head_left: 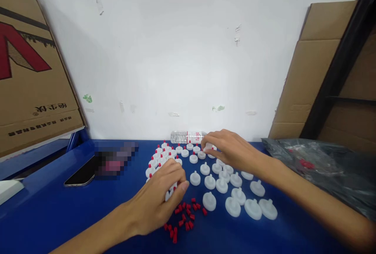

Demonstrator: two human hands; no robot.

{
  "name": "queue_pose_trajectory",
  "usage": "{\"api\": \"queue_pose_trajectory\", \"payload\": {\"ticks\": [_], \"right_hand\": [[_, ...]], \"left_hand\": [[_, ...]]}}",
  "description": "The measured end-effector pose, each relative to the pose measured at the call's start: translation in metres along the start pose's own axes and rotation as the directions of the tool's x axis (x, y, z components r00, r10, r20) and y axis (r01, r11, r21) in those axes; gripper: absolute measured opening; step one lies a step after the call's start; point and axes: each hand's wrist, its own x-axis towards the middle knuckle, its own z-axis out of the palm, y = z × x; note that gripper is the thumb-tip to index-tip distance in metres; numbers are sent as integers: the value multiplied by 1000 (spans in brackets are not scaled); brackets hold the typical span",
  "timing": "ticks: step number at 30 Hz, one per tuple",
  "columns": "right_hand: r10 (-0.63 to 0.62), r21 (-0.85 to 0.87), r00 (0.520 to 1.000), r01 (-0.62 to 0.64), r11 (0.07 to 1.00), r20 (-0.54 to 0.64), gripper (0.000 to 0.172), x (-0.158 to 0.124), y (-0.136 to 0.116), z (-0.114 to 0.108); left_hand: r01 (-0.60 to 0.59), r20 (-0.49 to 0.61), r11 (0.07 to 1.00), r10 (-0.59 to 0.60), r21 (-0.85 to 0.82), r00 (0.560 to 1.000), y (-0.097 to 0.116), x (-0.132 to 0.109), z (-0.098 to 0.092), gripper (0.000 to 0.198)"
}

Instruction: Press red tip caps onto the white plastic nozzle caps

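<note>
Several white nozzle caps [232, 206] stand on a blue table [58, 214]. Those at the back left [160, 156] carry small red tips. A loose heap of red tips [185, 216] lies near the front. My left hand [160, 201] rests over the caps beside that heap, fingers curled and pinched on something I cannot make out. My right hand [232, 148] reaches to the back rows, its fingers closed on a white cap [208, 146].
A clear water bottle [186, 136] lies against the white wall. A phone [84, 175] lies at the left beside a blurred patch. Cardboard boxes [29, 77] lean at left and right. A grey plastic bag [326, 167] with red pieces sits at the right.
</note>
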Motion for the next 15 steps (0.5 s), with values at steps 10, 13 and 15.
{"api": "queue_pose_trajectory", "payload": {"ticks": [10, 13, 15], "right_hand": [[38, 15, 980, -42, 999, 197, 50, -6, 21, 22], [11, 37, 971, -20, 999, 241, 55, -7, 20, 22], [6, 38, 967, -16, 999, 255, 57, -7, 21, 22]], "left_hand": [[-87, 94, 993, 79, 82, 992, 2, -2, 12, 24], [-93, 113, 992, 83, 86, 990, 0, -2, 13, 28], [-85, 123, 992, 74, 91, 990, -1, -2, 14, 29]]}}
